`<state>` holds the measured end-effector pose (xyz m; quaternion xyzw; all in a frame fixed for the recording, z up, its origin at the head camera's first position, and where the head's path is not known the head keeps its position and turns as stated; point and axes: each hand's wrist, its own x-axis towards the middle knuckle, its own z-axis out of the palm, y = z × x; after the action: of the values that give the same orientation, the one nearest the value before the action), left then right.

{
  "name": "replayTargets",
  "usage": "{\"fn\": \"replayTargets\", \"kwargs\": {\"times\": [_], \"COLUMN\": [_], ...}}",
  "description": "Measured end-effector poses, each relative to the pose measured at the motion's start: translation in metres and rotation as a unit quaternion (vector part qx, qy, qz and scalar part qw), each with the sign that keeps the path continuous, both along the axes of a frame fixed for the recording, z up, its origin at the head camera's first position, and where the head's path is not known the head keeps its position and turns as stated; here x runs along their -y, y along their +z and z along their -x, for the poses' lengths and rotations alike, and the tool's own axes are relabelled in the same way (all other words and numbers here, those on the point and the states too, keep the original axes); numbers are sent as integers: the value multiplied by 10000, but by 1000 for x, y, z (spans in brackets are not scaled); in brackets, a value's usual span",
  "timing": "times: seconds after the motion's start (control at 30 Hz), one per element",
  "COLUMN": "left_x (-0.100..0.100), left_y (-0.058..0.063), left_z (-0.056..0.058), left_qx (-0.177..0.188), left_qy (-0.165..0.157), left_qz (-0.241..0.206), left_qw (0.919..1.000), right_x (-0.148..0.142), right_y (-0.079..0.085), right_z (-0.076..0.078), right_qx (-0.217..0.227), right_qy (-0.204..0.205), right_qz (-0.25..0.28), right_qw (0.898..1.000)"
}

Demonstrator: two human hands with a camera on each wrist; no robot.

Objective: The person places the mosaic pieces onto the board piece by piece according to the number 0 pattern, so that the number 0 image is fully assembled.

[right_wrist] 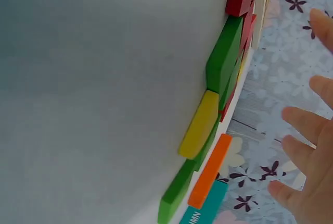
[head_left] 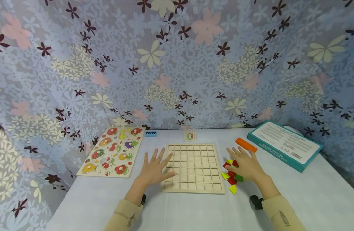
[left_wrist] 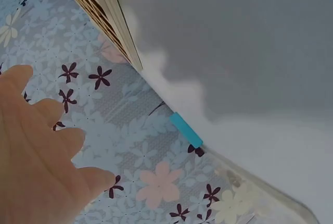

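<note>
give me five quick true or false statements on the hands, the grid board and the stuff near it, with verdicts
1. The left hand and the right hand both have their fingers spread. True.
2. The pieces lie to the left of the grid board. False: the pieces lie to the right of the grid board.
3. Red, yellow and green all show among the pieces. True.
4. The left hand grips one of the pieces. False: it holds nothing.
5. In the head view, the orange block lies between the grid board and the teal box. True.
</note>
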<state>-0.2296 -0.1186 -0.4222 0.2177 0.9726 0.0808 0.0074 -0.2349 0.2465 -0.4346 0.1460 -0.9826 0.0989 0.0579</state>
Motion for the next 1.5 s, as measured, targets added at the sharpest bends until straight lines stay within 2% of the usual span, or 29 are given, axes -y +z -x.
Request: {"fn": "replayTargets", "kwargs": {"times": [0.33, 0.53, 0.8, 1.03, 1.2, 1.5], "left_x": [-11, -13, -9, 2, 7, 13], "left_y": [-3, -3, -4, -9, -11, -13], "left_z": [13, 21, 28, 28, 31, 35], "left_qx": [286, 664, 1395, 2082, 2114, 2280], "left_qy": [91, 226, 456, 490, 426, 499], "left_qz": [-375, -682, -1123, -1636, -1681, -1769], "left_qw": [9988, 9952, 9828, 9631, 9619, 9562], "right_x": [0, 2, 3, 6, 7, 9], "right_y": [-6, -7, -5, -3, -3, -1], "right_z": [20, 26, 32, 34, 36, 34], "right_qx": [407, 723, 958, 1067, 1156, 1604], "right_qy": [-18, -56, -146, -282, -374, -570], "right_qz": [17, -91, -70, 159, 362, 1103], "right_qw": [9992, 9973, 9953, 9938, 9919, 9792]}}
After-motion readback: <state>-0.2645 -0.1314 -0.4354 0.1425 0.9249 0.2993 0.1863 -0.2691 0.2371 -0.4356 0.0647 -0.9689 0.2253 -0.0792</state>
